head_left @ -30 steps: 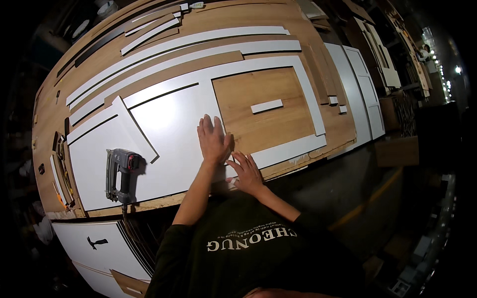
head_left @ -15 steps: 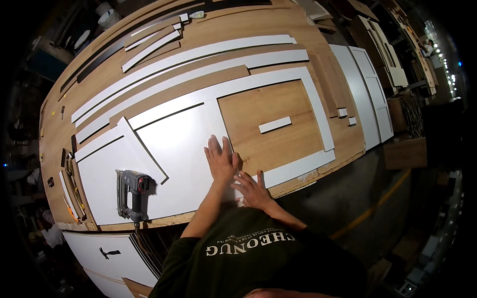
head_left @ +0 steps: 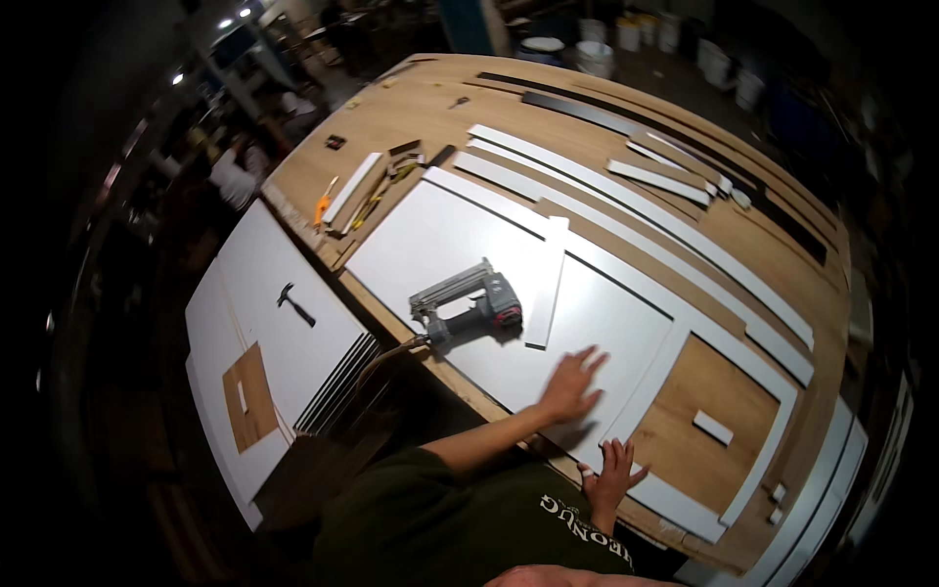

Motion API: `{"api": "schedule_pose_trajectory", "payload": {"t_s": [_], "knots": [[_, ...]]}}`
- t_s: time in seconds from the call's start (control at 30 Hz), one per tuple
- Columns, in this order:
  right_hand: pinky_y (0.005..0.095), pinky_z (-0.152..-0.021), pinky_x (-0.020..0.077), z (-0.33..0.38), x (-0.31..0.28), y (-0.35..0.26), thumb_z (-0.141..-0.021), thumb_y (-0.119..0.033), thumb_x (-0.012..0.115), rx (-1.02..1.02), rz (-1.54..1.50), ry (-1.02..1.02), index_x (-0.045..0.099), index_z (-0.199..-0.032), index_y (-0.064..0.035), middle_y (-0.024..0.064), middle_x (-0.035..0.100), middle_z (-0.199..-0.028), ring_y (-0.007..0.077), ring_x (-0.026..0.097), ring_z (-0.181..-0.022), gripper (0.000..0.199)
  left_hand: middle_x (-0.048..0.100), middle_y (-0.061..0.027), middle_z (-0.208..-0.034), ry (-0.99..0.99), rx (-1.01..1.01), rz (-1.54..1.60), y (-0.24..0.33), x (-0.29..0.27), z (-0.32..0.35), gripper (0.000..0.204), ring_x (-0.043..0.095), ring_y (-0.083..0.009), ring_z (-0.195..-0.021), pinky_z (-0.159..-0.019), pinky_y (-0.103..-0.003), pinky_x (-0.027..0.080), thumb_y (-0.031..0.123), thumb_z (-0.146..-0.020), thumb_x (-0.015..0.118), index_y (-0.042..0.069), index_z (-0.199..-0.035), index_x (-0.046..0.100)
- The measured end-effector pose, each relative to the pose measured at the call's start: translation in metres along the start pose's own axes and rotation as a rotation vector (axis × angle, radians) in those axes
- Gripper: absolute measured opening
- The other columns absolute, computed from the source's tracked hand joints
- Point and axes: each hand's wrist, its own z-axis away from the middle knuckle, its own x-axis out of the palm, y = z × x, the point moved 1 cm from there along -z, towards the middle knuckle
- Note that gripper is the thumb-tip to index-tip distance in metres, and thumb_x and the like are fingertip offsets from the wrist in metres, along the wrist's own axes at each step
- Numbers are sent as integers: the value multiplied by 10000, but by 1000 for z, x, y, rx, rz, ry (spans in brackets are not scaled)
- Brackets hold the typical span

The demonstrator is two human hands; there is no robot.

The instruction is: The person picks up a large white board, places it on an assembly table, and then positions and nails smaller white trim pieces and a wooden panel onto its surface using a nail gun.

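Note:
My left hand (head_left: 572,386) lies flat, fingers spread, on a large white panel (head_left: 440,245) on a wooden workbench (head_left: 421,108). My right hand (head_left: 611,474) rests with fingers apart on a white strip (head_left: 675,504) of the frame at the bench's near edge. Neither hand holds anything. A grey nail gun (head_left: 469,303) lies on the panel to the left of my left hand, its hose running off the bench edge. A loose white strip (head_left: 548,284) lies beside the gun.
A hammer (head_left: 293,305) lies on a stack of white panels (head_left: 245,323) beside the bench. Long white and dark strips (head_left: 646,210) cover the far part. A small white block (head_left: 712,427) sits in the frame's wooden opening. Buckets (head_left: 597,54) stand beyond; another person (head_left: 230,176) is at far left.
The view has swung left, so the nail gun and panel stack sit nearer the middle. Both hands stay pressed on the white pieces, the left now closer to the gun.

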Motion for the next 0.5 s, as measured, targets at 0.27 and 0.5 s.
{"api": "schedule_pose_trajectory", "payload": {"t_s": [0.27, 0.5], "knots": [[679, -1068, -7, 5, 2, -1, -683, -404, 765, 7, -46, -36, 526, -1223, -163, 13, 492, -1298, 282, 330, -1352, 638, 456, -196, -1265, 220, -452, -534, -121, -132, 67, 799, 417, -360, -1195, -1014, -498, 318, 146, -686, 684, 86, -1410, 352], [740, -1015, 45, -2, -4, 9, -692, -392, 767, 36, -125, -114, 491, -1254, -192, -1, 461, -1327, 268, 347, -1340, 657, 552, -228, -1151, -231, -656, -630, -148, -136, 20, 853, 545, -388, -1042, -937, -459, 417, 150, -655, 694, 61, -1420, 329]]}}
